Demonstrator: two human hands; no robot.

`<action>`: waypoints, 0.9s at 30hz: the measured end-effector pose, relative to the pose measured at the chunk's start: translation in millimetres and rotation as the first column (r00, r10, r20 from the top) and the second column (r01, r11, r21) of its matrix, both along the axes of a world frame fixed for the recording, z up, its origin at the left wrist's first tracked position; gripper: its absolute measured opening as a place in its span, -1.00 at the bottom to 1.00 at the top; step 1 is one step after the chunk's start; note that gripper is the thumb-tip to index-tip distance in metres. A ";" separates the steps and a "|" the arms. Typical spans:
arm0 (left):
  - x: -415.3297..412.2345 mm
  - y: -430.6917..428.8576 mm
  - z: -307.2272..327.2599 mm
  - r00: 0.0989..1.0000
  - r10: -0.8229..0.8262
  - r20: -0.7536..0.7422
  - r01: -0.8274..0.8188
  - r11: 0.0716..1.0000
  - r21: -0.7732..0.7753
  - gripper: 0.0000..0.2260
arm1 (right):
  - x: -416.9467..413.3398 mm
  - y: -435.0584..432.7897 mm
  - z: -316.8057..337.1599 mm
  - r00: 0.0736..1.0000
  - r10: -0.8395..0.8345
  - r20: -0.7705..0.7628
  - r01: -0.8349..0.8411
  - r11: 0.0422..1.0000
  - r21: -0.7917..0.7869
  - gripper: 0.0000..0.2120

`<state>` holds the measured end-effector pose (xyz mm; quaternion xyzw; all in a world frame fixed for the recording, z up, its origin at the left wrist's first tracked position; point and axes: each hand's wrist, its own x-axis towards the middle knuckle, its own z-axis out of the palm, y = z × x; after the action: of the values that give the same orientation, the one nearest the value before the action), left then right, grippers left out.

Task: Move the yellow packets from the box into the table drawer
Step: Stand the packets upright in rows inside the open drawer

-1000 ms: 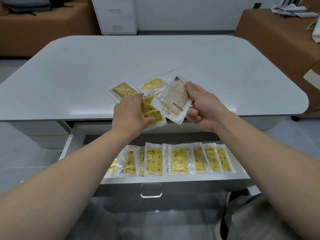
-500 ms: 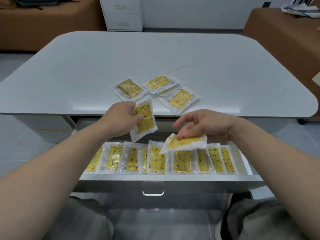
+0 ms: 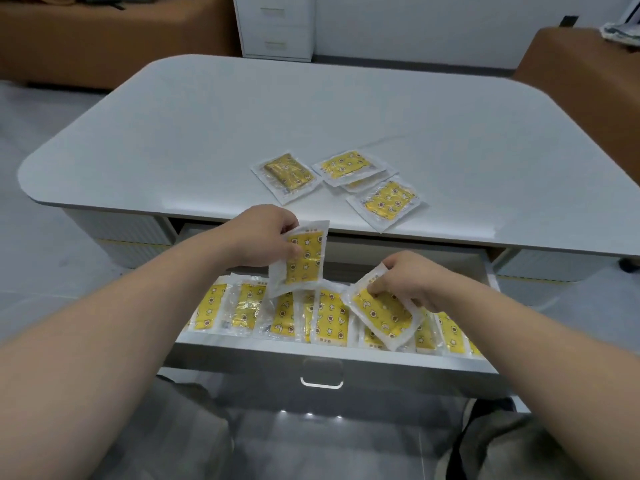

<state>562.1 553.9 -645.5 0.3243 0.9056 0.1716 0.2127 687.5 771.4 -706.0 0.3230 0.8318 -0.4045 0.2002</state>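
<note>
Head view, looking forward-down, close over drawer (image 3: 322, 355), table (image 3: 242, 126) beyond.

Packets (image 3: 384, 199) — glossy clear plastic; table (image 3: 242, 126) — smooth, satin.

Soft, even indoor light, cool and fairly bright, gives the pale counter (image 3: 242, 133) a dull sheen near its front edge. Its overhang shades the back of the drawer (image 3: 346, 355). Three small glints dot the glossy grey surface (image 3: 308, 414) beneath. Wide-angle distortion bows the counter's edges and swells the forearms (image 3: 104, 358); detail is slightly soft.
</note>
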 end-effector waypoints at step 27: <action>-7.5 12.0 -34.0 0.939 -0.018 0.343 0.033 0.999 -0.036 -0.94 | -12.7 -26.7 -15.3 0.834 0.524 0.172 -0.523 0.652 0.550 -0.46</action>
<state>554.6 565.9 -679.5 0.2967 0.8538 0.2040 0.3760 674.8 744.8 -721.2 0.1140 0.9714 -0.0591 0.1997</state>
